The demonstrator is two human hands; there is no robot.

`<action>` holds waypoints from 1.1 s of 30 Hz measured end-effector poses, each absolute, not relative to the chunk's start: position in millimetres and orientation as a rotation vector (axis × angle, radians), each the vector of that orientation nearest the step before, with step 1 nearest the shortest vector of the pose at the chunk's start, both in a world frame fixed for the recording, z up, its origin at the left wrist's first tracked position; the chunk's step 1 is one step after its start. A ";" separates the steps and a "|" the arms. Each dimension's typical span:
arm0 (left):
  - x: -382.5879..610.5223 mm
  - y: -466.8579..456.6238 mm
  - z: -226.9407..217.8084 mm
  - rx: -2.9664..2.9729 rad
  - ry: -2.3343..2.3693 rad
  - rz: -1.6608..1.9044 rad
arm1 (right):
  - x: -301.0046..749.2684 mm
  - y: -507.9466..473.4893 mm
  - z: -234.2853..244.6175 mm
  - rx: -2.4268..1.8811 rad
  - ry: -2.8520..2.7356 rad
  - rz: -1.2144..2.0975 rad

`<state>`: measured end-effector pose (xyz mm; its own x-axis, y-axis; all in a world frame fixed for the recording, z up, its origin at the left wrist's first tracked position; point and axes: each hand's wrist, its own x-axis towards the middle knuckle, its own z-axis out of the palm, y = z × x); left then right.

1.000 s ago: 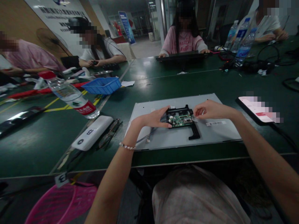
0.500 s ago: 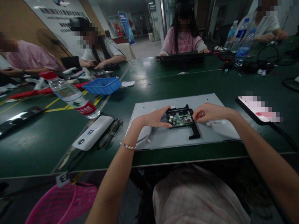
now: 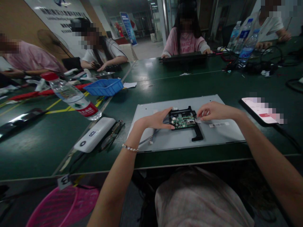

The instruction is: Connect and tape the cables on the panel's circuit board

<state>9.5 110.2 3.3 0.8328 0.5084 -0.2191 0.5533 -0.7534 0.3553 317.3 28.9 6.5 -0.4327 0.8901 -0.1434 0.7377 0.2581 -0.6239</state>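
Observation:
A grey metal panel lies flat in front of me, possibly the back of a screen. On it sits a black plastic bracket around a green circuit board. My left hand grips the bracket's left side, thumb at the near corner and fingers at the far one. Just off the bracket's right edge, my right hand is closed in a pinch. A small pale, thin piece shows below its fingertips, too small to name. Thin grey cables run from under my left hand toward the panel's left edge.
Left of the panel lie glasses, a white power bank and a leaning water bottle. A blue bin stands beyond them. To the right is a lit phone with a cable. Several people sit around the green table.
My right hand has moved slightly up and right, away from the bracket's edge, and a pale thin piece now shows under its fingertips. My left hand stays in place.

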 end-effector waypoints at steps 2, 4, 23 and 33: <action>9.5 110.5 2.7 2.610 0.786 -0.141 | 316.9 29.8 4.4 -1.506 -2.313 0.938; 9.7 110.7 2.1 2.608 0.786 -0.139 | 315.5 30.1 2.8 -1.486 -2.333 0.940; 8.8 111.7 -0.1 2.596 0.771 -0.126 | 315.7 33.2 2.5 -1.421 -2.194 1.222; 9.1 111.3 1.4 2.589 0.785 -0.138 | 314.9 35.2 -6.6 -1.503 -2.192 1.107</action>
